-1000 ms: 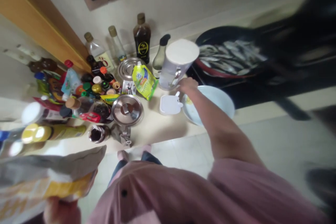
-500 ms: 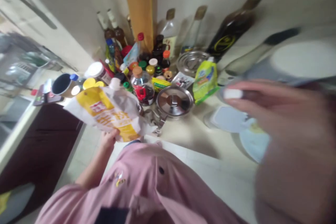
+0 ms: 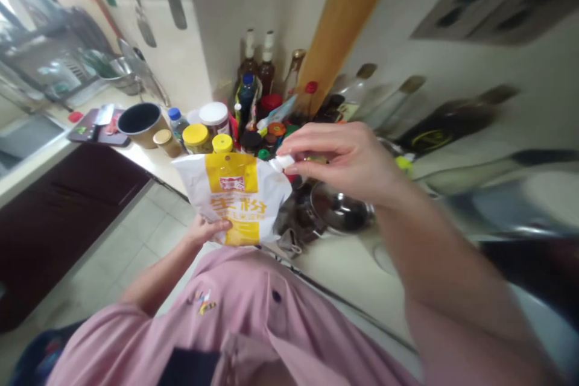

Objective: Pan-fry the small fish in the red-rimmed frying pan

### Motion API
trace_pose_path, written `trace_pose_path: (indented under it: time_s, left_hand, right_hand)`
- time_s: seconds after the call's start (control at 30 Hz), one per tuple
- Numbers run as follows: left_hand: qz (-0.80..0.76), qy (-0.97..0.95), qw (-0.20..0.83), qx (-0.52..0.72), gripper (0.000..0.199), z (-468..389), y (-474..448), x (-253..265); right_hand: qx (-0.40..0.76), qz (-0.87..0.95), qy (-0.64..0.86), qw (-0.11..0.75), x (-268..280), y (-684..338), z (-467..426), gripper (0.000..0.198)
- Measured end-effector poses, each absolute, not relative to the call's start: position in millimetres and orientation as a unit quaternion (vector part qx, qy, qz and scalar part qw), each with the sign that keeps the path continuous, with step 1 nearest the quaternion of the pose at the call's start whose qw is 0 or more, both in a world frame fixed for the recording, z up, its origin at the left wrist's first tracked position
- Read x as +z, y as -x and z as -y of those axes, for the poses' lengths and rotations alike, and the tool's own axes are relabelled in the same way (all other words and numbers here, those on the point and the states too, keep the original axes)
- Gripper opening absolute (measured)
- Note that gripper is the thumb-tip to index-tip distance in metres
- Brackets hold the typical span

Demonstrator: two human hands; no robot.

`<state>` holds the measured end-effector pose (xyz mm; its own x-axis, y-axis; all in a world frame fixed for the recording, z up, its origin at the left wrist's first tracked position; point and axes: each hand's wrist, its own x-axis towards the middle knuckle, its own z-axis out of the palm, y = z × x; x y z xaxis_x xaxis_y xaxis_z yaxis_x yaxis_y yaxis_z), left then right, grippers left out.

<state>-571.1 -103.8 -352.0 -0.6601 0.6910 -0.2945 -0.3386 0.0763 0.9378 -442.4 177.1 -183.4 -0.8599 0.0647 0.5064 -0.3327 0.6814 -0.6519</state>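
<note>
My left hand [image 3: 208,230] grips the lower left edge of a white and yellow starch bag [image 3: 242,208], thumb on its front. The bag is held upright in front of my body, its printed side facing me. At its upper right corner is a white spout, and my right hand [image 3: 335,154] pinches a white cap [image 3: 284,161] there between thumb and fingers. Cap and spout meet or nearly meet; I cannot tell whether the cap is seated. Behind the bag stand jars with yellow lids [image 3: 196,134] and a white-lidded tub [image 3: 214,114].
A lidded metal pot [image 3: 341,208] sits on the counter under my right forearm. Several bottles [image 3: 266,66] line the wall. At the left are a dark-lined pot [image 3: 141,123] and a cutting board [image 3: 102,126] with a cleaver [image 3: 97,123]. Tall bottles [image 3: 447,123] stand at the right.
My right hand has come left with the white cap, from the right side of the counter to the bag's spout. The bag is now more upright, and the view has turned left.
</note>
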Motion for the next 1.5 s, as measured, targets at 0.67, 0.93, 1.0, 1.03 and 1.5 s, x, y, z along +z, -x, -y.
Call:
trace_pose_path:
  time_s: [0.67, 0.93, 1.0, 1.03, 1.5]
  left_hand:
    - [-0.595, -0.084, 0.385, 0.700, 0.074, 135, 594, -359]
    - [-0.575, -0.110, 0.408, 0.700, 0.060, 141, 596, -366]
    - [-0.567, -0.120, 0.412, 0.703, 0.056, 142, 595, -367]
    - [-0.566, -0.122, 0.412, 0.704, 0.055, 143, 595, -368]
    - [-0.590, -0.102, 0.396, 0.696, 0.075, 142, 594, -365]
  right_hand:
    - [0.374, 0.916, 0.003, 0.147, -202, 500, -146, 0.033]
    - [0.386, 0.912, -0.038, 0.130, -210, 506, -147, 0.024]
    - [0.374, 0.918, -0.029, 0.131, -211, 507, -145, 0.026]
    - [0.382, 0.915, -0.032, 0.129, -211, 507, -144, 0.025]
    - [0.409, 0.909, -0.020, 0.084, -211, 503, -146, 0.027]
